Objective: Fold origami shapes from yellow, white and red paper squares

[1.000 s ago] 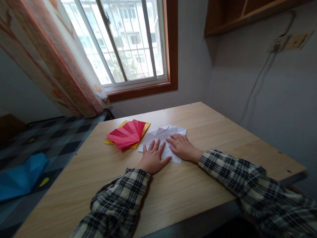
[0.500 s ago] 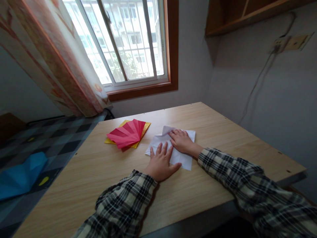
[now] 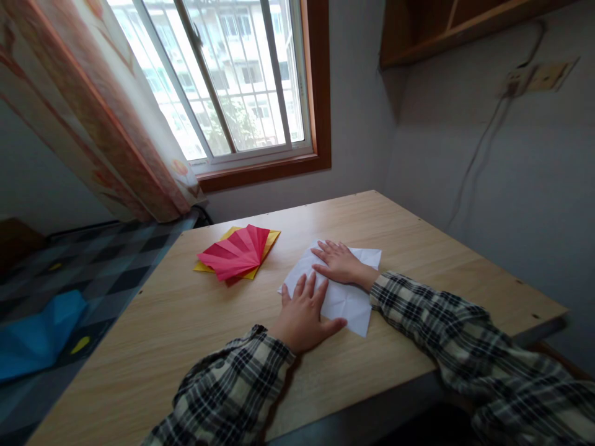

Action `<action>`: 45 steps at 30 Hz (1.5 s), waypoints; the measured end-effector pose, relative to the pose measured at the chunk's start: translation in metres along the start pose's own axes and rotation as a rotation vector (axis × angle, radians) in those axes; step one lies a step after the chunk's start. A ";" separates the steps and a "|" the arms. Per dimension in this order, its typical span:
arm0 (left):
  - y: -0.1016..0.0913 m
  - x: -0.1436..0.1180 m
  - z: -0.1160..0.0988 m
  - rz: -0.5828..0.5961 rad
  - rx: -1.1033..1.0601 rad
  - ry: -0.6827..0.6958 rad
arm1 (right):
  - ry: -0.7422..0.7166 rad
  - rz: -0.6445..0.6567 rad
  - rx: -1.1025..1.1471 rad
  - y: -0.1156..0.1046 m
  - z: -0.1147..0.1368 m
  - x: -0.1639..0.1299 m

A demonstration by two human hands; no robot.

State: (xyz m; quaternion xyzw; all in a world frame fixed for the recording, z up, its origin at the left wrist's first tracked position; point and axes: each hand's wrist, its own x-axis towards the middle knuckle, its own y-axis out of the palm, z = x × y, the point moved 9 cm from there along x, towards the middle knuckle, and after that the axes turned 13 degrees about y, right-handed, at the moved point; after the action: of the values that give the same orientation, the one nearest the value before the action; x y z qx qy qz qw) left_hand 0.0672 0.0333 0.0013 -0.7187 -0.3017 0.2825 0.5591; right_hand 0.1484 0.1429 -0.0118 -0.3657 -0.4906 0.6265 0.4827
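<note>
A creased sheet of white paper [image 3: 346,303] lies on the wooden table [image 3: 209,347] in front of me. My left hand [image 3: 304,316] rests on its near left edge, fingers spread and thumb stretched out to the right. Flat on the paper's far part lies my right hand [image 3: 343,262], its fingers pointing left. Both hands press down on the sheet and hide part of it; neither grips it. To the left sits a pleated red paper [image 3: 239,251] on top of yellow paper [image 3: 204,267].
A folded blue paper [image 3: 44,331] lies on a dark checked surface [image 3: 97,266] left of the table. Behind the table are a barred window [image 3: 232,80] and a patterned curtain [image 3: 111,118]. A cable [image 3: 478,148] hangs from a wall socket [image 3: 515,80] at right.
The white paper's raised far fold now lies flatter, and the sheet has spread and shifted toward the right and nearer to me. Both hands stay on it. The view has turned slightly.
</note>
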 end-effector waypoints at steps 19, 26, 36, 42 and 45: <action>-0.043 0.033 0.035 -0.348 0.171 0.093 | -0.123 -0.010 -0.040 0.007 0.006 0.008; -0.017 0.059 0.041 -0.252 -0.010 0.231 | -0.207 -0.043 -0.022 0.012 0.008 0.021; -0.009 0.059 0.054 -0.200 0.038 0.105 | -0.191 -0.080 -0.007 -0.001 0.001 0.016; -0.006 0.056 0.052 -0.139 0.089 0.067 | -0.158 -0.045 -0.011 -0.005 -0.012 0.014; -0.006 0.054 0.057 -0.136 0.104 0.023 | -0.132 -0.011 -0.023 -0.006 -0.017 0.012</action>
State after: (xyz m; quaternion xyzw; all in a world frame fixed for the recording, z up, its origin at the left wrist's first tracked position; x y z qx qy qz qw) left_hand 0.0593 0.1109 -0.0087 -0.6697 -0.3282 0.2508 0.6171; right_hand 0.1623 0.1595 -0.0100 -0.3265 -0.5304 0.6411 0.4484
